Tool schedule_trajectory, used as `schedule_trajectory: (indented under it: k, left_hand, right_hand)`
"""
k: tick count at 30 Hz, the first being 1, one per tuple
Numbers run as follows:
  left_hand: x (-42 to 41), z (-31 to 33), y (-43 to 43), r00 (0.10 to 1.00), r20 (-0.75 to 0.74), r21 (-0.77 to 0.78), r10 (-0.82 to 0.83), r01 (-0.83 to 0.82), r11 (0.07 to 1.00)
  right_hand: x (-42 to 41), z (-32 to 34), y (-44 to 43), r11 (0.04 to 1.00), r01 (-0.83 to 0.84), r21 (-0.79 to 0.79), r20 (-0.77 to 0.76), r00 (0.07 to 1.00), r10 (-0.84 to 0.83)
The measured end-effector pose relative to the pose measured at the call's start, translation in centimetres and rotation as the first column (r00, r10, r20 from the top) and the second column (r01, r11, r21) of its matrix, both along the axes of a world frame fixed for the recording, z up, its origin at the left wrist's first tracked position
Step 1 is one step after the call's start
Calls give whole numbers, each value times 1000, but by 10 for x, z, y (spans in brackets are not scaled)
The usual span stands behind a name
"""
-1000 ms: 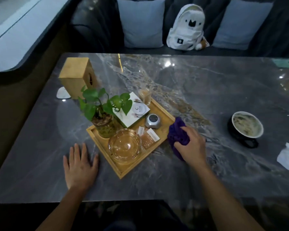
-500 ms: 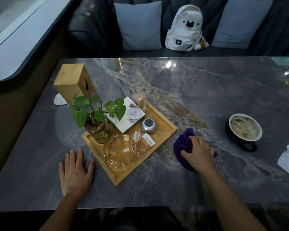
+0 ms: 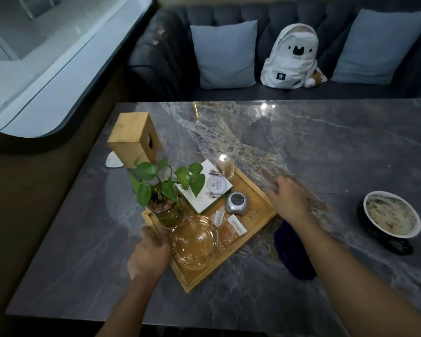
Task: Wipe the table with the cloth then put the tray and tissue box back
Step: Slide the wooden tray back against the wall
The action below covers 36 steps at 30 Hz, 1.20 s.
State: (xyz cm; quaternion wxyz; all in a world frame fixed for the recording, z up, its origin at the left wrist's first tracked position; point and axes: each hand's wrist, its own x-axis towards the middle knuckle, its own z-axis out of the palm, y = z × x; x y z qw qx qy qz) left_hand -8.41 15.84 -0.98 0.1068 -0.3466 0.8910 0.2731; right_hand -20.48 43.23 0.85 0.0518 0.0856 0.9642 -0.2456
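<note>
The scene is dim and bluish. Pale daylight enters through the window [image 3: 34, 69] at upper left of the frame. Small bright glare spots sit on the polished table [image 3: 326, 147] near top centre. The right hand [image 3: 289, 200] is motion-blurred. Wide-angle distortion bends the edges, and the dark areas look grainy.

Two bare forearms enter from the lower edge. No sleeves visible on either. Left hand [image 3: 149, 257] and right hand [image 3: 288, 199] ungloved; no rings, watch or wristbands seen.
</note>
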Motion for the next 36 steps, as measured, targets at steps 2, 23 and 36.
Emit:
schedule_trajectory:
  k: [2, 23, 36]
  left_hand:
    - [1, 1, 3, 1000, 29, 30, 6, -7, 1000]
    - [5, -6, 0, 998, -55, 77, 24, -20, 997]
    - [55, -4, -46, 953, -64, 63, 297, -293, 954]
  right_hand:
    - [-5, -10, -8, 998, -39, 54, 56, 998, 36]
    - [-14, -41, -32, 963, -200, 179, 21, 980, 200]
    - [-27, -42, -130, 901, -417, 123, -49, 904, 425]
